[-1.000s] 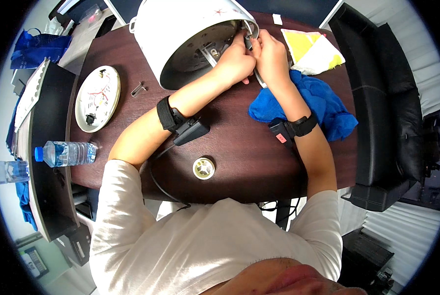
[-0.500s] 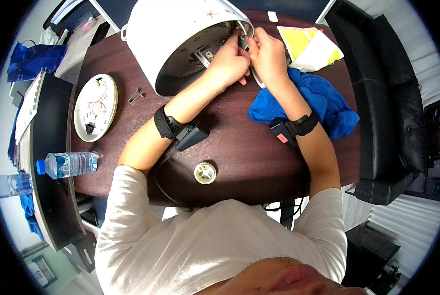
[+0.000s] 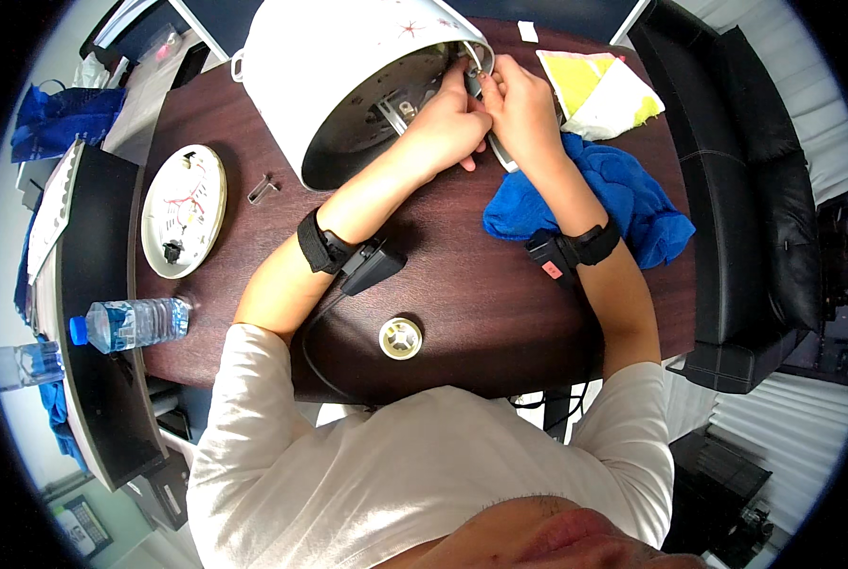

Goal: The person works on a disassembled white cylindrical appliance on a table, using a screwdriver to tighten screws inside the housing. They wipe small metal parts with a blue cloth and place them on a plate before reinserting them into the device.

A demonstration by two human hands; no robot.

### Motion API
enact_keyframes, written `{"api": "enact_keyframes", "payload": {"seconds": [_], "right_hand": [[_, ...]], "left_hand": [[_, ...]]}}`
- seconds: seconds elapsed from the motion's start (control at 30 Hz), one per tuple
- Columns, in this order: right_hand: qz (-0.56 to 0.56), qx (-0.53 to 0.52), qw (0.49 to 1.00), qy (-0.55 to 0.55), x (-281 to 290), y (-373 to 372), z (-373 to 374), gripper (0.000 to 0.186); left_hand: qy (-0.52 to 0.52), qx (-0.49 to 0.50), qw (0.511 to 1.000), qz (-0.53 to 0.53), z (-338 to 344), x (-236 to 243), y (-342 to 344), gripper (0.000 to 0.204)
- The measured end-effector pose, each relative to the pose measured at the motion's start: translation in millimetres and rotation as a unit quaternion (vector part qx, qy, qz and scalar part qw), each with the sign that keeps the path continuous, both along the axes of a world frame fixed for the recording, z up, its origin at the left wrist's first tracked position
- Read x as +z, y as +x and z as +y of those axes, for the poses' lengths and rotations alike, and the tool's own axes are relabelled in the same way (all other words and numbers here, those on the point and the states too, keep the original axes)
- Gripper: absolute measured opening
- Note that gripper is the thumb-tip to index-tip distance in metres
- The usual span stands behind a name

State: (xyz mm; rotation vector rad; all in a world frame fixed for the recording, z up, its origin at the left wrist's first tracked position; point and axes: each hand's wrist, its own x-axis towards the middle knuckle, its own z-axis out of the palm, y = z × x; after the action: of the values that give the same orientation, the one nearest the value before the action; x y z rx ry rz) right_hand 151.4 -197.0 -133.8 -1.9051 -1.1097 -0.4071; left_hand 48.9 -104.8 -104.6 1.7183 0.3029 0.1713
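Note:
A white round appliance housing (image 3: 286, 85), like a rice cooker body, lies on its side with its open end toward me. My left hand (image 3: 447, 131) reaches to the inner right edge of that opening, fingers curled, the index finger inside the rim. Just right of it, my right hand (image 3: 523, 106) pinches at the same edge, thumb and finger together around a small piece I cannot make out. The two hands touch or nearly touch. Below them a pale strip-like part (image 3: 502, 154) sticks out. Metal parts (image 3: 397, 112) show inside the housing.
At left lie a white round base cover (image 3: 185, 211) with red wires, a small metal bracket (image 3: 264, 189) and a water bottle (image 3: 130, 324). A small white ring-shaped part (image 3: 401, 338) is near me. Blue cloth (image 3: 599, 194) and yellow-white cloth (image 3: 599, 93) are at right.
My hands stay at the housing's right edge, with only slight finger movement. The whole view has shifted a little; nothing is visibly let go or picked up.

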Motion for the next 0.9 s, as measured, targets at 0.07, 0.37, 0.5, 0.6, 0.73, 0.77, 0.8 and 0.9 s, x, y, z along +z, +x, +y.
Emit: {"api": "enact_keyframes", "payload": {"seconds": [0.07, 0.37, 0.5, 0.6, 0.73, 0.77, 0.8, 0.9], "right_hand": [[0.009, -0.001, 1.0, 0.004, 0, -1, 0, 0.011], [0.031, 0.006, 0.999, 0.005, 4, -4, -1, 0.012], [0.011, 0.0, 1.0, 0.006, 4, -5, 1, 0.012], [-0.002, -0.006, 1.0, 0.003, 4, -6, 1, 0.013], [-0.009, -0.011, 1.0, 0.0, 2, -5, 1, 0.013], [-0.005, -0.011, 1.0, -0.002, 2, -5, 2, 0.013], [0.002, -0.012, 1.0, -0.008, 2, -4, 2, 0.012], [0.023, -0.007, 1.0, -0.003, 1, -3, 3, 0.011]], "left_hand": [[0.01, 0.009, 1.0, 0.009, -1, 0, 2, 0.084], [0.053, 0.041, 0.998, -0.019, -2, -11, 5, 0.077], [0.127, 0.074, 0.983, -0.107, -1, -20, 9, 0.067], [0.146, 0.077, 0.979, -0.12, 0, -22, 8, 0.063], [0.169, 0.077, 0.974, -0.129, -3, -19, 3, 0.062], [0.168, 0.075, 0.975, -0.125, -4, -18, 2, 0.062], [0.19, 0.072, 0.972, -0.117, -4, -17, 1, 0.064], [0.18, 0.065, 0.975, -0.118, -4, -15, 1, 0.066]]}}
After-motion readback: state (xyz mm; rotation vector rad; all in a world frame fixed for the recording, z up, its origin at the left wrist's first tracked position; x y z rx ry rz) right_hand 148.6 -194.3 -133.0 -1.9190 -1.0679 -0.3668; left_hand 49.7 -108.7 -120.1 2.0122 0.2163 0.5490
